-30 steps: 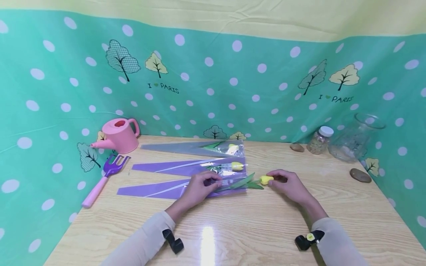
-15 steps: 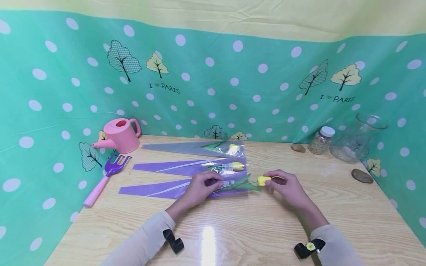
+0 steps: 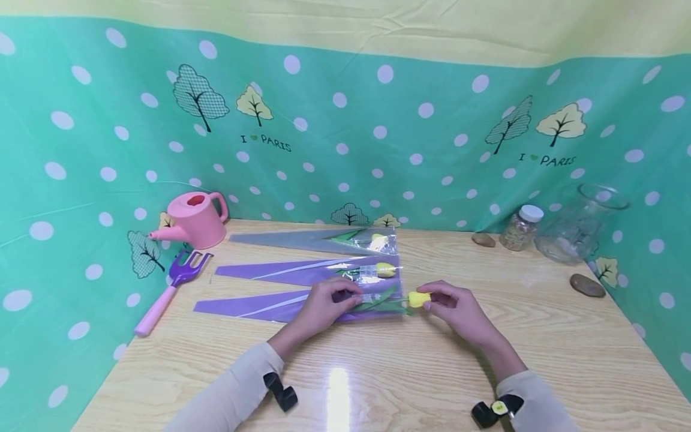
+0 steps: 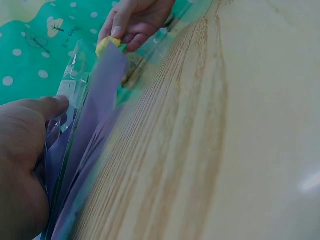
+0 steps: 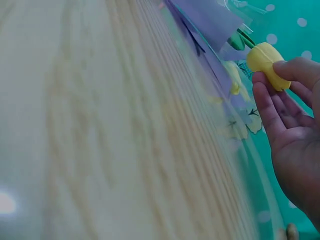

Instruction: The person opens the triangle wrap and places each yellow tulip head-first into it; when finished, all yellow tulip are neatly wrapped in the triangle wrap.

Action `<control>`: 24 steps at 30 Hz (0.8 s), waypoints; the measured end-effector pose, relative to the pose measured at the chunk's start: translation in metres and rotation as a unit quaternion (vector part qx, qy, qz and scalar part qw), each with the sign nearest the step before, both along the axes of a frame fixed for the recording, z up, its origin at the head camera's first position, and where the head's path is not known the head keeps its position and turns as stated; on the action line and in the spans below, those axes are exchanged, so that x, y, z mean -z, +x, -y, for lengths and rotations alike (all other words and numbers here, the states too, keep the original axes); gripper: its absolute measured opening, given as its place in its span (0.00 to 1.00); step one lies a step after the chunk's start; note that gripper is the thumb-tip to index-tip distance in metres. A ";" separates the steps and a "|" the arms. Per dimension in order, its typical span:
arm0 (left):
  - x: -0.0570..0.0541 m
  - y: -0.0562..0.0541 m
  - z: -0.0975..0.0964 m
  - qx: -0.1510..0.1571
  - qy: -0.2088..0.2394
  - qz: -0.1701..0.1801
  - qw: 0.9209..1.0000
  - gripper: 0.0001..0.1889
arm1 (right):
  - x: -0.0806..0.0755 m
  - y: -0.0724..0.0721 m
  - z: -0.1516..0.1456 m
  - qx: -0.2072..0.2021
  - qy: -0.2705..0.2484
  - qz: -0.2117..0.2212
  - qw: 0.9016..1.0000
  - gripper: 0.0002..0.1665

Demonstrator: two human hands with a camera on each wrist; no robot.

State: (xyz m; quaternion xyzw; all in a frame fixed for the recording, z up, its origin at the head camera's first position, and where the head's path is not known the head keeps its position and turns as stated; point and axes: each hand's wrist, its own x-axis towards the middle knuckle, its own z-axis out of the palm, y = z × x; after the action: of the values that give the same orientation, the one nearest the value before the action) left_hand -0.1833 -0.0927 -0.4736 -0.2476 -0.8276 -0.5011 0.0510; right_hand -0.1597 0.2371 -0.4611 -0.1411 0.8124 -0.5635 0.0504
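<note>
My right hand (image 3: 459, 307) pinches the yellow head of a tulip (image 3: 418, 299) between thumb and fingers, plainly seen in the right wrist view. The tulip's green stem and leaves lie mostly within the front purple flower sleeve (image 3: 243, 307), while its bloom sticks out past the open right end. At that sleeve's clear upper edge, my left hand (image 3: 326, 303) grips the film with thumb and fingers. In the left wrist view the clear film (image 4: 75, 75) stands lifted away from the purple backing (image 4: 102, 75). The left palm hides part of the sleeve.
Behind lie a second purple sleeve (image 3: 281, 273) and a grey sleeve (image 3: 281, 240), each with a yellow tulip. A pink watering can (image 3: 197, 222) and hand fork (image 3: 170, 291) are left. Right stand a lidded jar (image 3: 518, 231), a glass vase (image 3: 572, 231) and two stones (image 3: 587, 285).
My right hand has moved left with the tulip, sliding its leaves deeper into the front sleeve. The bloom is now close to the sleeve's end. My left hand has stayed in place.
</note>
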 end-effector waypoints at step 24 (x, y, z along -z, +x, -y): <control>-0.004 0.003 -0.003 0.007 -0.008 0.007 1.000 0.09 | 0.000 0.001 0.024 -0.026 -0.036 0.059 0.997 0.22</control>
State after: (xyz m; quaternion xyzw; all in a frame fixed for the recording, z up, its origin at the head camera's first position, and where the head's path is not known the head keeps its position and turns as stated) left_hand -0.1798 -0.0894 -0.4692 -0.2504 -0.8302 -0.4965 0.0400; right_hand -0.1584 0.2129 -0.4608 -0.1310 0.7833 -0.5980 0.1076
